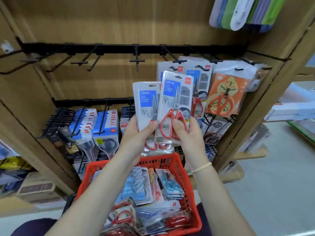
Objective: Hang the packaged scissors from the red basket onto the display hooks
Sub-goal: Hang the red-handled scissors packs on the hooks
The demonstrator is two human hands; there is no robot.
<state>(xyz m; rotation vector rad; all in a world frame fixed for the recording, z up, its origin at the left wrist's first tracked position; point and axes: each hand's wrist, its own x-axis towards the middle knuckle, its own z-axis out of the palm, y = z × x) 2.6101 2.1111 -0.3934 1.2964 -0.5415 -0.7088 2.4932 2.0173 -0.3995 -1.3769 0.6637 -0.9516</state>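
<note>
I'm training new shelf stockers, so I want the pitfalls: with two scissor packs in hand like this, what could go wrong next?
1. The left hand and right hand each pinch a pack only near its bottom edge; the left pack or right pack may slip while being threaded.
2. Both hands are occupied, so neither can steady a hook.
3. A dropped pack might miss the red basket.
</note>
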